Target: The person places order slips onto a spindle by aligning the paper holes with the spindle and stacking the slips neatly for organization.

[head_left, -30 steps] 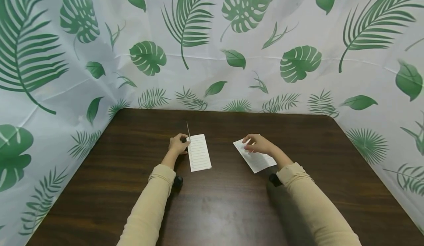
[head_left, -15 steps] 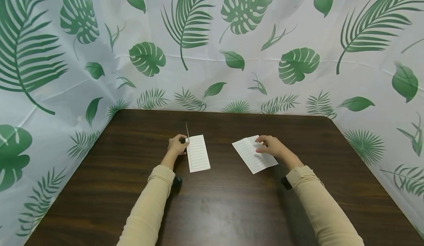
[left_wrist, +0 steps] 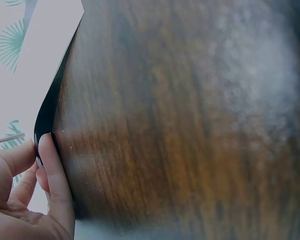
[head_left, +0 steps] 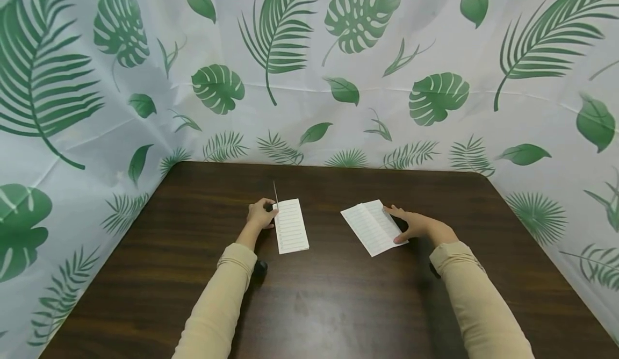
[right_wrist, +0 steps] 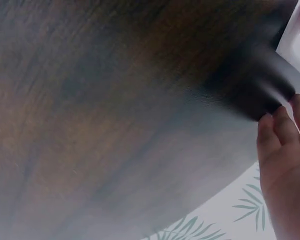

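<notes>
My left hand (head_left: 261,215) is at the left edge of a narrow white stack of lined paper (head_left: 292,227), pinching that edge between thumb and fingers. A thin straight strip (head_left: 275,191) rises from its fingertips. In the left wrist view the paper (left_wrist: 52,37) shows its white underside, and part of the strip (left_wrist: 7,139) pokes out beside the thumb and fingers. My right hand (head_left: 420,227) spans the right side of a creased white lined sheet (head_left: 369,227), fingertips at its far corner and thumb at its near corner, not curled round it. In the right wrist view several fingertips (right_wrist: 285,112) are over dark shadow.
Both papers lie on a dark wood-grain table (head_left: 319,305), with a strip of bare wood between them. A white curtain (head_left: 300,90) printed with green leaves hangs behind the table. Black wrist devices (head_left: 259,268) show below the sleeves.
My right hand has slid rightward across the creased sheet to its right edge, uncovering the middle crease. The left hand has stayed at the lined stack.
</notes>
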`<state>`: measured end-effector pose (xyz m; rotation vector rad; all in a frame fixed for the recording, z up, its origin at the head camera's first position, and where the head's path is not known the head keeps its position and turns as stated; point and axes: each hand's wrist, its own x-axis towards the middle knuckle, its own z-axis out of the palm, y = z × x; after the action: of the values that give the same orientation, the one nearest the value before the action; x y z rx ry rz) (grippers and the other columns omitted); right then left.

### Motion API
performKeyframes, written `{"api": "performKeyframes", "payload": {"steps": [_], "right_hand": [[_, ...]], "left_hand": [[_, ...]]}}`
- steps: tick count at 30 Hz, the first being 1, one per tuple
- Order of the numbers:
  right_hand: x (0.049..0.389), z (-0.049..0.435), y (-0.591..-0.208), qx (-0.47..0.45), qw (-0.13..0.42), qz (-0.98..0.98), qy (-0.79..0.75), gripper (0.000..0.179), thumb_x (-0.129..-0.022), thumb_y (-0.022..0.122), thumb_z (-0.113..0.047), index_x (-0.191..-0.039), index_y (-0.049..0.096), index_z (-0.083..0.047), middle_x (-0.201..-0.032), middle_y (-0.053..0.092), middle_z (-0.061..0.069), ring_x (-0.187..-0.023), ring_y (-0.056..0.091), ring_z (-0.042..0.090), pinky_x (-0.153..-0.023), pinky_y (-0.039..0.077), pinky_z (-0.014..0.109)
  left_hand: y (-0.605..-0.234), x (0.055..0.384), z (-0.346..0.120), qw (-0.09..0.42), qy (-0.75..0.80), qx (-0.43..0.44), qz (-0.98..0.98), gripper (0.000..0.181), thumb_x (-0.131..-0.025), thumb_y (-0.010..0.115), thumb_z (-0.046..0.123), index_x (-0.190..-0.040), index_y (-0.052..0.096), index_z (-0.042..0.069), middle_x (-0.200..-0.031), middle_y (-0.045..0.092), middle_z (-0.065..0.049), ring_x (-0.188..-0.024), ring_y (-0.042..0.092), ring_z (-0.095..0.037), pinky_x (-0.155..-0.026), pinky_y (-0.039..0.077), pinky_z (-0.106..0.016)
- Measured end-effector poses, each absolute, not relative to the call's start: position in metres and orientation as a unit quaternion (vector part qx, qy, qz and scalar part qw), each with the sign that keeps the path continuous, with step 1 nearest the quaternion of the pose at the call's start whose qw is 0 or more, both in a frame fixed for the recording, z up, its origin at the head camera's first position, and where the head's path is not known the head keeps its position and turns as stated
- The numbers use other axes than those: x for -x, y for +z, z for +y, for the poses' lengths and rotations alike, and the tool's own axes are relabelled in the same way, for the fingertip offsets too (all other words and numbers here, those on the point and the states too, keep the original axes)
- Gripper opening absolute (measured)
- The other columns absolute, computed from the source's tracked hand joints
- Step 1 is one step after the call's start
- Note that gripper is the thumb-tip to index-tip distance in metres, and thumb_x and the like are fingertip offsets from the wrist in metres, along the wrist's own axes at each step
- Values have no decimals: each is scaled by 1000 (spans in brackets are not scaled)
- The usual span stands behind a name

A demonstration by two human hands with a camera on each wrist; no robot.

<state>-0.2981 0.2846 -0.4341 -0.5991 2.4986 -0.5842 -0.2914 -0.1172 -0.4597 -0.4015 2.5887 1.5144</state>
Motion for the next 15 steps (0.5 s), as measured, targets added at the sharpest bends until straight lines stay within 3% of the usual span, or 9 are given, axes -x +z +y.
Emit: {"api": "performKeyframes", "payload": {"steps": [6,15], "right_hand": [[301,282,-434,212,277,913,-212,97,-75,77,-25,-147,17,1,-150,-2,35,-137,-3,55,-108,10,71],[295,285,-444,217,237,911,-258,88,-76,77,-24,-144,28,2,-150,2,36,-136,-2,56,-108,13,71]], "left_hand": [[-460,293,-118,57,495,134,857,29,-94,57,12,-122,55,6,-136,32,-27,-104,48,-43,-54,56,-20],[-462,295,-121,64,495,133,856,30,-94,57,13,-123,54,7,-137,31,-27,-103,49,-42,-53,56,-20]]}}
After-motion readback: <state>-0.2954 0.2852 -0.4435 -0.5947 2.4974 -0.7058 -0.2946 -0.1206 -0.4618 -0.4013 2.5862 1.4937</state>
